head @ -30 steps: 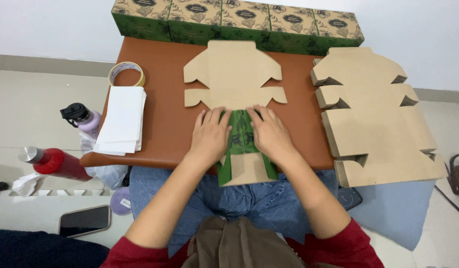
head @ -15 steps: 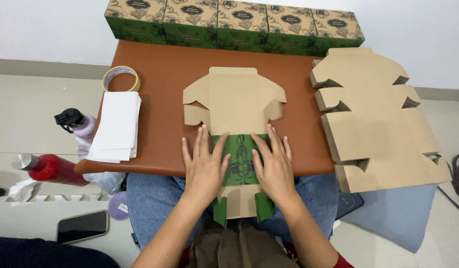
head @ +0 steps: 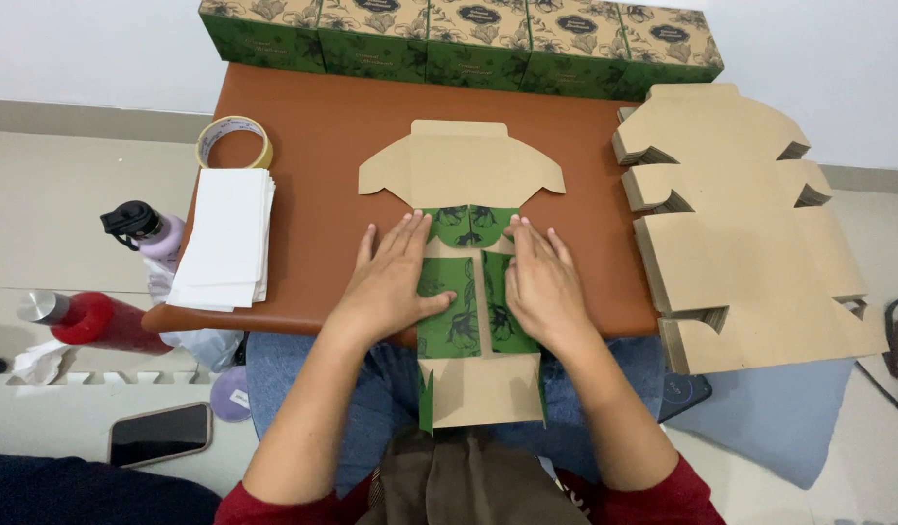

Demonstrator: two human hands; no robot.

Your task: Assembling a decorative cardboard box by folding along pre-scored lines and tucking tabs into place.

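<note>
left hand (head: 391, 282) and right hand (head: 544, 284) spread flat, pressing folded flaps of cardboard box sheet (head: 464, 170), brown table (head: 323, 146)

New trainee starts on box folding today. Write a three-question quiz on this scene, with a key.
1. True or false: both hands press flat on the cardboard blank.
2. What lies right of the left hand? A) roll of tape B) right hand C) phone
3. What stands along the far edge of the brown table?

Key
1. True: the left hand and right hand lie palms down on its folded green panels.
2. B
3. A row of finished green boxes.
</note>
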